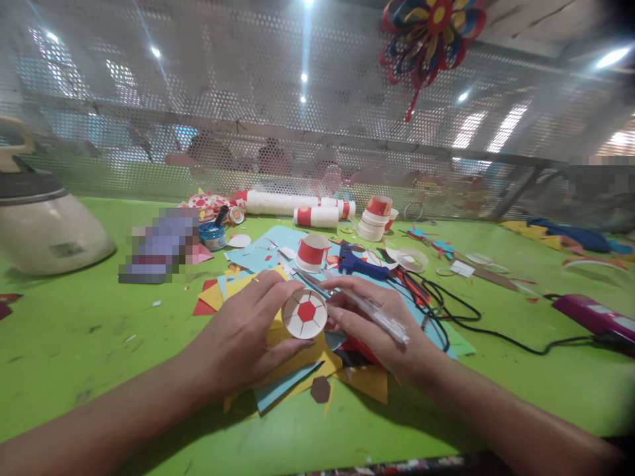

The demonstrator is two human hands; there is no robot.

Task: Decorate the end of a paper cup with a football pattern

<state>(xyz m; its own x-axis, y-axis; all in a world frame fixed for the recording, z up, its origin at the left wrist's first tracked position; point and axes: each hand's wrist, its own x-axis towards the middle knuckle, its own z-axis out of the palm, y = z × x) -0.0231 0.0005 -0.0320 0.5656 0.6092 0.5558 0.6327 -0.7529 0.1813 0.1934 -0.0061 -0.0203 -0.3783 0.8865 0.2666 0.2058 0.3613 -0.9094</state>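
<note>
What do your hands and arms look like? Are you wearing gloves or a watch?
My left hand and right hand are bare, with no gloves or rings to be seen. My left arm and right arm show no sleeves, watch or bracelet.

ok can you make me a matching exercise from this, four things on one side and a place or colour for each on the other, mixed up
Things
1. Round white piece with a red hexagon
2. Clear pen
3. Glue gun
4. Small brown hexagon

Places and colours
A. Blue, lying beyond the hands
B. Lying between the forearms, nearer than both hands
C. In the left hand
D. In the right hand

Right pairs: 1-C, 2-D, 3-A, 4-B
</note>
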